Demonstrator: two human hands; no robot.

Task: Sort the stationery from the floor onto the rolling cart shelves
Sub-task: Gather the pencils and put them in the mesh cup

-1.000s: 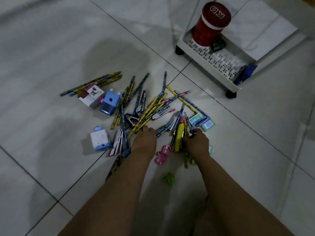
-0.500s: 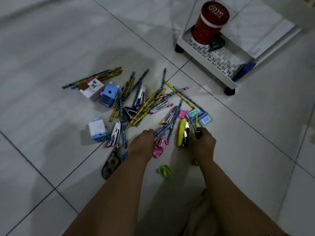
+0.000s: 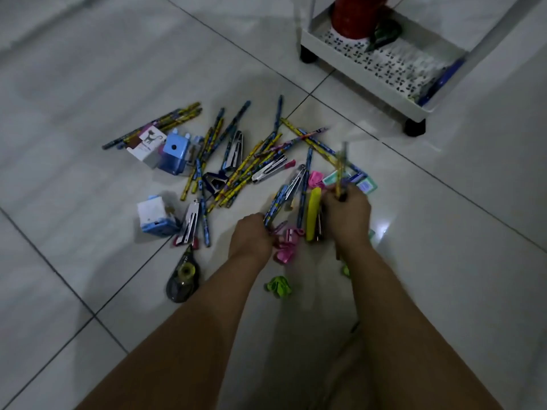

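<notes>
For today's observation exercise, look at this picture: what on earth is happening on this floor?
A person is crouched over a scatter of stationery on the tiled floor, gathering it up. The right hand grips a few pencils lifted upright off the pile. The left hand holds the end of a blue patterned pencil that lies among the rest. Staplers, sharpeners and many pencils are on the floor. The rolling cart stands beyond, its bottom shelf holding a red container.

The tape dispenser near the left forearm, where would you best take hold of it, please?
Judging by its pose, grip the tape dispenser across its wide round end, coming from above: it lies flat and apart from the pile, with both sides free.
</notes>
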